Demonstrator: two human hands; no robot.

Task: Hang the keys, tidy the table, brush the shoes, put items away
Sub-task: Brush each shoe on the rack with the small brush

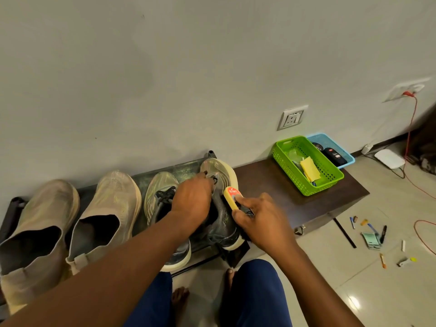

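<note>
left hand (192, 199) grips sneaker (219, 185) | right hand (262, 220) holds brush (232, 197) | green basket (306, 164) near

Two beige slip-on shoes (37, 223) at left, two grey sneakers (219, 208) with cream soles and black laces; brush (232, 197) yellow with orange label; worktop (283, 185) dark brown; lime green perforated basket (290, 171) holding yellow cloth (310, 172), light blue basket (339, 147) behind; trousers (254, 293) dark blue; orange cable (411, 123); wall (165, 67) pale grey

A low dark bench (271, 182) carries four shoes (113, 199) and two baskets (304, 164).
</note>
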